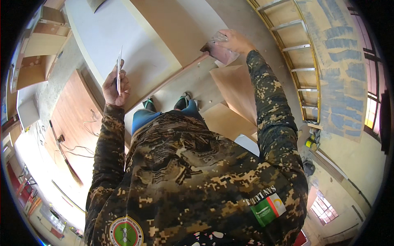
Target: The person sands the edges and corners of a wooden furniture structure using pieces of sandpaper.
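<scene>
My left hand (pixel 115 88) is closed around a thin, flat white piece (pixel 120 71), seen nearly edge-on; its exact kind does not show. It is held up over the near left part of a large panel (pixel 131 41) with a whitish face and a tan border. Out to the right, my right hand (pixel 238 42) grips a crumpled, see-through plastic bag (pixel 223 54), pinkish with a dark patch inside. The bag is at the edge of the brown board (pixel 176 24) beside the whitish face. What the bag contains is unclear.
A ladder (pixel 296 47) leans along the right, beside a board with grey-blue smears (pixel 340 78). Brown sheets (pixel 236 88) lie by my feet. At left are a wood-toned panel (pixel 74 119), a broom (pixel 73 174), loose cords and open wooden shelving (pixel 43 43).
</scene>
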Demonstrator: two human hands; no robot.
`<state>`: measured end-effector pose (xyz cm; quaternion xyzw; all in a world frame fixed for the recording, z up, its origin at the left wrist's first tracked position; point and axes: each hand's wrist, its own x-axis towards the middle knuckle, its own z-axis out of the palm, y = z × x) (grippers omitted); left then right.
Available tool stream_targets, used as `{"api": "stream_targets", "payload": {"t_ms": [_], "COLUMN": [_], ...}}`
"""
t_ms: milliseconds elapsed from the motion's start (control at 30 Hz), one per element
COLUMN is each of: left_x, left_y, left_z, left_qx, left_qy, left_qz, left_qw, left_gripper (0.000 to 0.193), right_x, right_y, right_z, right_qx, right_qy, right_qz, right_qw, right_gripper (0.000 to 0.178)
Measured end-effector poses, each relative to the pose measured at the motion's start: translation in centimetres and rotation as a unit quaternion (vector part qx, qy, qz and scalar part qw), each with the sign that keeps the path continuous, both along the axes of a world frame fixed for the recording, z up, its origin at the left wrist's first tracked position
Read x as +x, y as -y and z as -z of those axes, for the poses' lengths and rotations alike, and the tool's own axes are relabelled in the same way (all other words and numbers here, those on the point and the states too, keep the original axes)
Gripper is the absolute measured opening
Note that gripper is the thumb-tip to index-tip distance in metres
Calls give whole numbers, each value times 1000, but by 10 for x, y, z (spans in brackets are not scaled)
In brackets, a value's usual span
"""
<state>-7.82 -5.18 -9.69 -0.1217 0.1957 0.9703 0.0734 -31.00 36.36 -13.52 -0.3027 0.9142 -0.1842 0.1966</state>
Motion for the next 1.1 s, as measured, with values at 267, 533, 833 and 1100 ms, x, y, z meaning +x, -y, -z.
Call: {"api": "stream_targets", "payload": {"t_ms": [267, 533, 833, 1100], "left_x": [-4, -6, -7, -3], "left_y": [-4, -9, -12, -8], "left_z": [1, -3, 0, 0], "left_qx": [46, 41, 28, 30], "left_qy": [-46, -37, -22, -22], "left_qz": [21, 19, 16, 12], "left_qw": [998, 998, 999, 999], "left_gripper": [35, 37, 43, 40], "right_x": [5, 12, 29, 38], "right_y": [17, 35, 49, 61], "right_z": [10, 13, 7, 11], "right_qx": [-37, -95, -127, -133], "right_qy": [10, 10, 57, 109], "right_qz": [-20, -45, -34, -27], "right_qw": [999, 994, 990, 985], "right_gripper": [65, 55, 48, 47]}}
